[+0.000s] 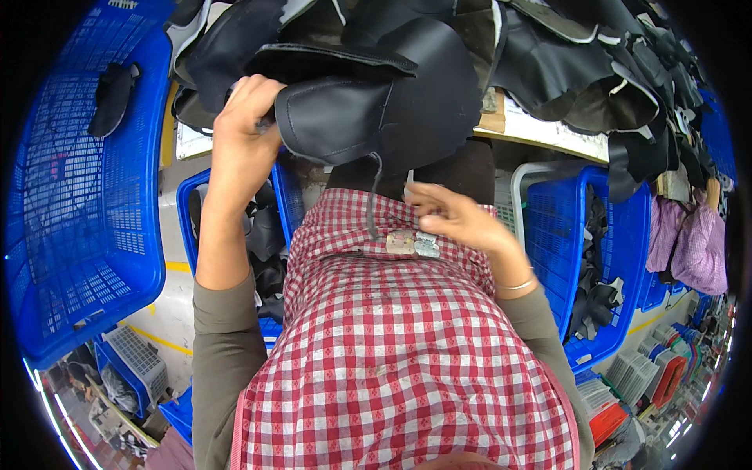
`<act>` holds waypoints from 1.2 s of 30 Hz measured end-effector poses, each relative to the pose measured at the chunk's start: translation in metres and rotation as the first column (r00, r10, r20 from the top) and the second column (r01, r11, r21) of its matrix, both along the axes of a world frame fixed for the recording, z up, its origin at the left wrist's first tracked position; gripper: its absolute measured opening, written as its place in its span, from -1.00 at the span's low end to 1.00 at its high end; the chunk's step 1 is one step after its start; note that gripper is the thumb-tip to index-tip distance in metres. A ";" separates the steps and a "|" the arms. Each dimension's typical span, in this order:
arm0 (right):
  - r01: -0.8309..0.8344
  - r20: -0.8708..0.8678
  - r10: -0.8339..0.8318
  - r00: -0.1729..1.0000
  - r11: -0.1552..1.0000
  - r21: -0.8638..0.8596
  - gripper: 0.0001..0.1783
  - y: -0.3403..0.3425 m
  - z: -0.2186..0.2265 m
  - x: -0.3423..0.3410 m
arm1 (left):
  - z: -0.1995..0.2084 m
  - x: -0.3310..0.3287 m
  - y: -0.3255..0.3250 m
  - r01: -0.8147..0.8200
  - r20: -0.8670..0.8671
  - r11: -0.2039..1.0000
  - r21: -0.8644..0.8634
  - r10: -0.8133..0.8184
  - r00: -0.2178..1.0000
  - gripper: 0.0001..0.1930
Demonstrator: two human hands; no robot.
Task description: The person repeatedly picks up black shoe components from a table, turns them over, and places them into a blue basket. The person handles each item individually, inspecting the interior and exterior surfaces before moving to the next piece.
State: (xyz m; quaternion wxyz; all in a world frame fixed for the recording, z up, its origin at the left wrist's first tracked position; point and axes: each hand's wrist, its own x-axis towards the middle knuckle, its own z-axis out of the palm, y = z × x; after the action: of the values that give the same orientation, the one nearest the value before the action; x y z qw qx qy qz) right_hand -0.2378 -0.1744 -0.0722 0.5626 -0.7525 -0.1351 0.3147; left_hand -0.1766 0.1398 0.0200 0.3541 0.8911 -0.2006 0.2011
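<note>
My left hand [249, 129] is closed on the left edge of a stitched black leather shoe upper [333, 117], held above my lap at the table's edge. A thin dark grey strip [374, 196] dangles from its lower edge over my checked apron [399, 329]. My right hand [458, 219] is just below the leather, apart from it, with its fingers curled. A small pale sliver [409, 180] sticks up at its fingertips; its kind is too small to make out. Two small worn patches [413, 243] lie on the apron beside that hand.
Many black leather pieces [556, 66] are heaped on the table [548, 133] ahead. A large blue crate [86, 211] stands at the left with one piece in it. More blue crates [580, 258] with leather pieces flank my lap. Another person's checked sleeve [697, 243] shows at far right.
</note>
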 end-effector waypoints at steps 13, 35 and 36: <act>0.489 -0.359 -0.331 0.872 0.575 0.656 -0.55 0.025 0.044 0.044 | 0.051 -0.015 -0.015 0.218 -0.005 0.950 -0.226 -0.224 0.974 -0.74; 0.395 0.949 0.300 -0.100 0.887 -0.238 -0.62 -0.001 0.120 0.134 | 0.039 0.020 -0.060 0.245 0.106 0.937 -0.248 -0.226 0.968 -0.74; 0.436 0.919 0.368 -0.140 0.856 -0.276 -0.62 -0.002 0.120 0.132 | 0.040 0.020 -0.060 0.247 0.110 0.938 -0.243 -0.226 0.968 -0.74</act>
State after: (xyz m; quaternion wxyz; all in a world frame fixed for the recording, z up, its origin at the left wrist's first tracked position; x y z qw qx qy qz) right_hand -0.1053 -0.1767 0.0481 0.0434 -0.8420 -0.4001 -0.3593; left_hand -0.1563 0.0793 0.0598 0.4786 0.7989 -0.2928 0.2166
